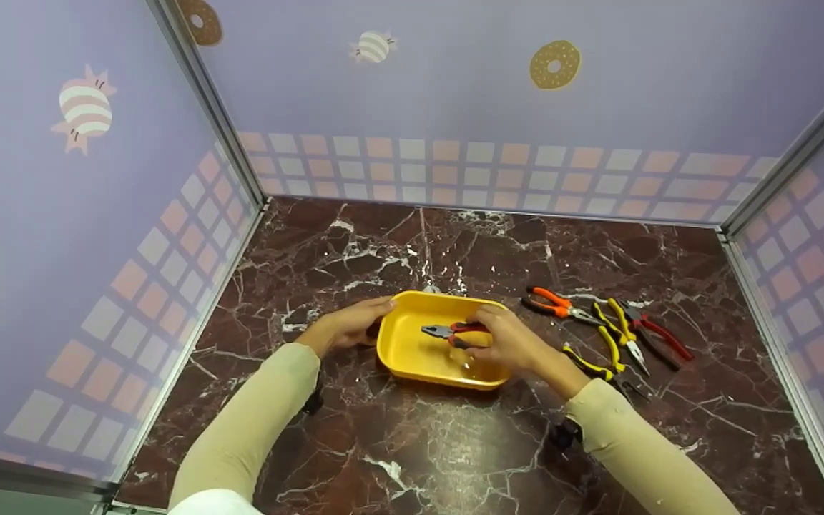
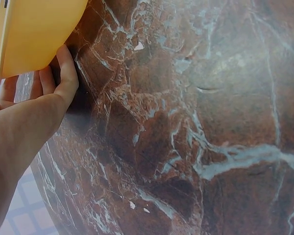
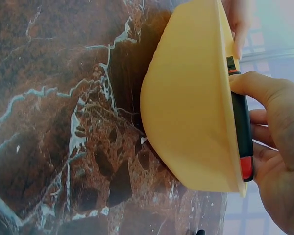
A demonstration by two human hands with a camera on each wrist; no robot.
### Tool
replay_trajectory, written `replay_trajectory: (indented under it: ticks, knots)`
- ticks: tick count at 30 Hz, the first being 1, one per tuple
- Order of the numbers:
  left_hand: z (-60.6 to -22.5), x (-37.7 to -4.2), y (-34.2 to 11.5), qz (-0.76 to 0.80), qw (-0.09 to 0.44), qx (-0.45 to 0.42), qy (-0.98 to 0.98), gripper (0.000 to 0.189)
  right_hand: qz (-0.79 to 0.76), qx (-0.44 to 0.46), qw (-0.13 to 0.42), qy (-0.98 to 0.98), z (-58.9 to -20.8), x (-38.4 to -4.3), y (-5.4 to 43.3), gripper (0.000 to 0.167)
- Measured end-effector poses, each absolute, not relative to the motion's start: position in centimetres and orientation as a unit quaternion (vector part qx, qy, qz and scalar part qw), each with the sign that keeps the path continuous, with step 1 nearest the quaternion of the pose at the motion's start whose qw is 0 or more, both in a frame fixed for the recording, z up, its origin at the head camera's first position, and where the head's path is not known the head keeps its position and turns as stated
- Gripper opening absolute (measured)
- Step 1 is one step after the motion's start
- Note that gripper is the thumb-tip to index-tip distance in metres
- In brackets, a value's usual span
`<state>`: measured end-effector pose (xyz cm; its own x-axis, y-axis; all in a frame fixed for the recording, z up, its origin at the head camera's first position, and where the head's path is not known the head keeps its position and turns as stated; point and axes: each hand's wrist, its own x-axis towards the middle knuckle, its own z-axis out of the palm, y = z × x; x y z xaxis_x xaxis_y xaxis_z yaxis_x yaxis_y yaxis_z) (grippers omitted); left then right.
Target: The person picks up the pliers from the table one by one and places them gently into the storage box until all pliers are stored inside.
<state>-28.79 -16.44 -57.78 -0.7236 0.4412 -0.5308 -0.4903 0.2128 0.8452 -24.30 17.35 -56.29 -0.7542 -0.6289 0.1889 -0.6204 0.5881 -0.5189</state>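
Observation:
A yellow plastic tray (image 1: 412,357) sits on the dark marbled surface in the head view. My left hand (image 1: 347,323) grips its left end; in the left wrist view the fingers (image 2: 66,73) lie against its outside, the thumb at the rim. My right hand (image 1: 516,340) holds combination pliers (image 1: 440,332) by their red-and-black handles, over the tray's inside, jaws pointing left. From the right wrist, a black handle (image 3: 242,122) with a red end shows along the tray rim, thumb on it. Whether the pliers touch the tray floor cannot be told.
Right of the tray lie orange-and-black pliers (image 1: 561,307), yellow-and-black long-nose pliers (image 1: 623,327), red-handled pliers (image 1: 662,336) and another yellow-and-black pair (image 1: 601,372), some overlapping. Patterned purple walls (image 1: 455,93) close in the back and both sides.

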Motion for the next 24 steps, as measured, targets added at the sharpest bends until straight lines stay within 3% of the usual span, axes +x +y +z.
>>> replay_trajectory:
  ticks: [24]
  knots:
    - [-58.0,-29.0,-16.5,0.63,0.375,-0.018,0.68,0.052,-0.278,-0.34,0.021,0.898,-57.4,-24.1,16.2,0.047]
